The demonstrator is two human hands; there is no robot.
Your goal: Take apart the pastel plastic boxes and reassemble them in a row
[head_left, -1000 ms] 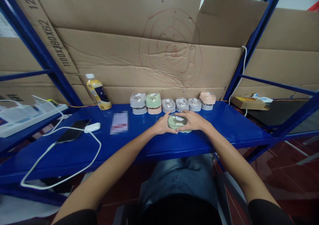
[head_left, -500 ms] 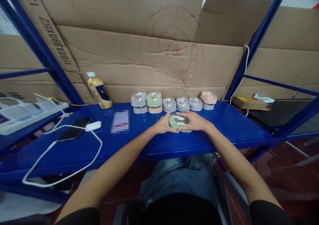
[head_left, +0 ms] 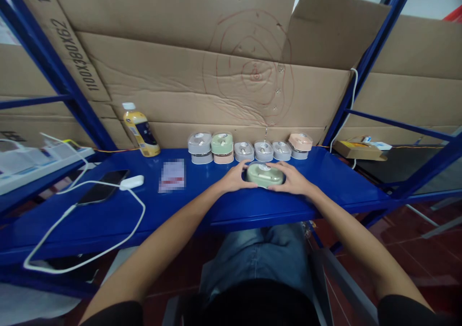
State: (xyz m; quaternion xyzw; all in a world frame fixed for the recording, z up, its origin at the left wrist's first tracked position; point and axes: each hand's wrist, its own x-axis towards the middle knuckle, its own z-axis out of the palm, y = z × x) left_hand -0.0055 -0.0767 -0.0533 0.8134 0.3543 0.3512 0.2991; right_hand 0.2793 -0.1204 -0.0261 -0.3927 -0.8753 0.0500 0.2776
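Between my two hands, low over the blue table [head_left: 238, 206], is a rounded green box [head_left: 265, 176] with a glossy top and a round whitish label. My left hand [head_left: 234, 178] curves around its left end, thumb at the front and fingers behind. At the right end, my right hand [head_left: 296, 178] grips it the same way. Part of the box's back edge is hidden by my fingers. Behind it stand similar small grey boxes [head_left: 263, 150].
Along the cardboard wall are stacked boxes: grey [head_left: 200, 145], green over pink [head_left: 222, 145], and peach over grey [head_left: 300, 143]. To the left are a yellow drink bottle [head_left: 142, 131], a blurred card [head_left: 172, 175], a phone [head_left: 103, 187] and a looping white cable [head_left: 139, 225].
The green box now shows as one wider oval between my hands; before, a smaller-looking piece overlapped another green edge. My right hand has shifted right, farther from my left.
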